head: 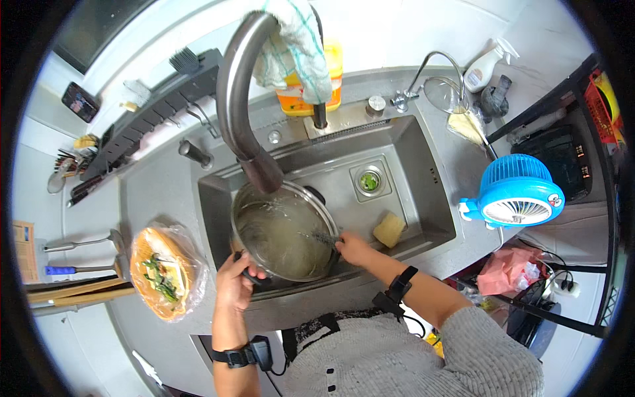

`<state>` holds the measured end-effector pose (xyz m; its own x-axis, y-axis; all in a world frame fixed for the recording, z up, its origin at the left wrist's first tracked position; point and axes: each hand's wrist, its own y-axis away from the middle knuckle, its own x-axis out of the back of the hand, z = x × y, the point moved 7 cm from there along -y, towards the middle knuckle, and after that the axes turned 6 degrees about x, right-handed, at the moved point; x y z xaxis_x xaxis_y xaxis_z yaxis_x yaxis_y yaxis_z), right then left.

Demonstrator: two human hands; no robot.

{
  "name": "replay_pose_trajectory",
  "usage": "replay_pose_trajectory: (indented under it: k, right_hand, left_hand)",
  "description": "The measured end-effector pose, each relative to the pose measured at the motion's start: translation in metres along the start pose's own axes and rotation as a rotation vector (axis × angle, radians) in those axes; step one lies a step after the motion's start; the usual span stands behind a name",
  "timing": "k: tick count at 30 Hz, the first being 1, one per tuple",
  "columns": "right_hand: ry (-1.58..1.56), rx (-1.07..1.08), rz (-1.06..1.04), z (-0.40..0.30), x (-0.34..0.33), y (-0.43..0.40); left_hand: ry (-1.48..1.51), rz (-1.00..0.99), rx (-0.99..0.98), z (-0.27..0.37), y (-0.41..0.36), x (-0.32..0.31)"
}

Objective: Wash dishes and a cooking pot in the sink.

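A large stainless steel pot [297, 223] holding cloudy water stands at the left of the sink [332, 198]. My left hand [235, 280] grips the pot's black side handle [251, 274]. At the opposite side of the pot, my right hand [353, 248] holds a dark scrubber or brush [325, 237], its far end over the water inside the rim. My fingers hide part of that tool, so its exact kind is unclear. Directly above the pot hangs the spout of a thick metal faucet [238, 94].
A yellow sponge [389, 230] lies in the sink near the drain [369, 181], which has green scraps in it. Left on the counter is a basket [163, 278] lined with plastic, with green scraps. A blue fan [518, 193] stands at the right; a towel [297, 54] hangs over the faucet.
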<state>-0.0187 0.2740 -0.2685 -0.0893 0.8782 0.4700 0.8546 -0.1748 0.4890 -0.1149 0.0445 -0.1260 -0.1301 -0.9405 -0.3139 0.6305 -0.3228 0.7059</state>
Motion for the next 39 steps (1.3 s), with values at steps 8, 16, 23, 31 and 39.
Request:
replay_pose_trajectory:
  k: [8, 16, 23, 31, 39]
  right_hand:
    - [0.31, 0.43, -0.519, 0.084, -0.112, -0.054]
    - [-0.177, -0.03, -0.51, 0.018, -0.107, -0.022]
    - [-0.121, 0.034, -0.514, -0.025, -0.101, -0.021]
    - [-0.084, 0.085, -0.471, -0.067, -0.09, -0.02]
    - [0.066, -0.078, -0.429, -0.051, -0.009, 0.006]
  left_hand:
    - [0.168, -0.176, -0.038, -0.009, -0.008, -0.077]
    - [0.158, -0.227, -0.015, -0.019, 0.009, -0.124]
    - [0.162, -0.218, -0.084, -0.009, 0.011, -0.133]
    - [0.164, -0.219, -0.085, -0.014, 0.009, -0.129]
    - [0.161, -0.269, -0.105, 0.006, 0.011, -0.091]
